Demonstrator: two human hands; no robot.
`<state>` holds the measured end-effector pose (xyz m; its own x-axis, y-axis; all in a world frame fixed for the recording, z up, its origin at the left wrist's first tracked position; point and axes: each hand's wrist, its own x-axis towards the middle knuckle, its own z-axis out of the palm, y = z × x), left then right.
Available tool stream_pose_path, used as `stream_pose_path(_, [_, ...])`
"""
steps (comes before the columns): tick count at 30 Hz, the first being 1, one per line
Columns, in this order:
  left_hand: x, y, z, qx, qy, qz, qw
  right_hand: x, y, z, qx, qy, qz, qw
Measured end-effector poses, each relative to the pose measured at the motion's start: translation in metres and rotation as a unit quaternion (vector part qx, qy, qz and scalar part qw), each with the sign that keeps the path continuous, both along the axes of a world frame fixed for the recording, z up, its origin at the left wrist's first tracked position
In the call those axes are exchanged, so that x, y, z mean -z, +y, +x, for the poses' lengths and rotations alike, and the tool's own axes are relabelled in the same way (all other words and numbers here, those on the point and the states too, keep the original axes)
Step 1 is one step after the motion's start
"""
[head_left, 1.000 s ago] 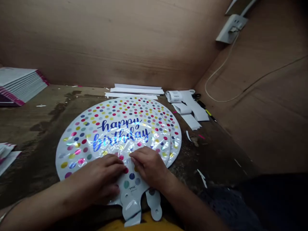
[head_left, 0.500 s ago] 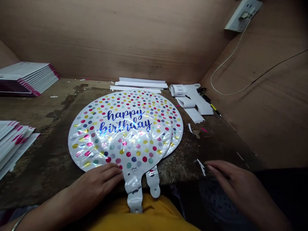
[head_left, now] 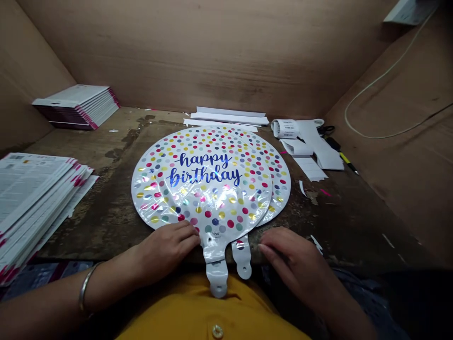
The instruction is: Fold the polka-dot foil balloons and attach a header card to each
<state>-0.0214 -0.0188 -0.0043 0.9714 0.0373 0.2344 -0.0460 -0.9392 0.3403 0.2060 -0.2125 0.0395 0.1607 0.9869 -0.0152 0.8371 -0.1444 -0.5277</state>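
Observation:
Two flat foil balloons lie overlapped on the table. The upper foil balloon [head_left: 201, 174] is white with coloured dots and reads "happy birthday" in blue. Behind it, the lower foil balloon [head_left: 283, 189] shows along the right side. Their white tails hang past the table's front edge. My left hand [head_left: 173, 245] is closed on the upper balloon's lower-left rim, beside its neck; the thumb is hidden. To the right of the tails, my right hand [head_left: 293, 255] is closed, thumb against curled fingers, with nothing seen in it.
Printed cards [head_left: 38, 198] lie piled at left, and a neat card stack [head_left: 78, 106] stands behind. White paper strips [head_left: 226, 120] lie at the back. A label roll [head_left: 286, 128], scissors [head_left: 325, 129] and a yellow-black pen [head_left: 348, 163] are back right. Scraps dot the table.
My right hand has moved left, from beside the small white scrap to near the balloon tails. My left hand stays on the balloon rim. The camera view has swung left.

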Motion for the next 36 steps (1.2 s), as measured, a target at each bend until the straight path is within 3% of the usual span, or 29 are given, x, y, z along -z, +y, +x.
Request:
stream_pose_path(2, [-0.002,0.002,0.005,-0.071,0.018,-0.11,0.991,0.001,0.003,0.0,-0.005,0.015,0.029,0.999])
stream_pose_path(4, [-0.005,0.005,0.011,-0.151,0.043,-0.215,0.964,0.005,0.008,-0.005,-0.02,0.032,0.042,0.998])
stream_pose_path(7, [-0.009,0.009,0.021,-0.208,0.093,-0.286,0.931,0.012,0.017,-0.017,-0.02,0.008,0.072,0.997])
stream_pose_path(12, [-0.01,0.004,0.035,-0.127,0.077,-0.231,0.962,0.021,0.035,-0.02,-0.013,-0.07,0.106,0.992])
stream_pose_path(15, [-0.006,0.002,0.038,-0.112,0.018,-0.256,0.96,0.021,0.048,-0.009,-0.032,-0.093,0.074,0.992])
stream_pose_path(20, [-0.011,0.007,0.04,-0.127,-0.032,-0.244,0.961,0.02,0.083,-0.01,-0.164,-0.03,0.033,0.985])
stream_pose_path(24, [-0.018,0.008,0.039,-0.199,-0.139,-0.13,0.961,0.017,0.115,-0.017,-0.151,0.05,0.047,0.986])
stream_pose_path(27, [-0.013,0.003,0.034,-0.169,-0.241,0.005,0.956,0.007,0.142,0.002,-0.06,0.119,0.028,0.991])
stream_pose_path(29, [-0.008,0.001,0.03,-0.146,-0.192,0.08,0.967,-0.002,0.163,0.025,0.018,0.149,0.036,0.988])
stream_pose_path(31, [-0.009,0.003,0.028,-0.161,-0.056,0.112,0.979,-0.012,0.185,0.05,0.066,0.152,0.048,0.985])
stream_pose_path(33, [-0.018,0.01,0.03,-0.175,0.084,0.089,0.977,-0.023,0.207,0.072,0.076,0.14,0.053,0.986])
stream_pose_path(36, [-0.039,0.031,0.039,-0.174,0.213,0.022,0.961,-0.044,0.234,0.104,0.108,0.109,0.085,0.984])
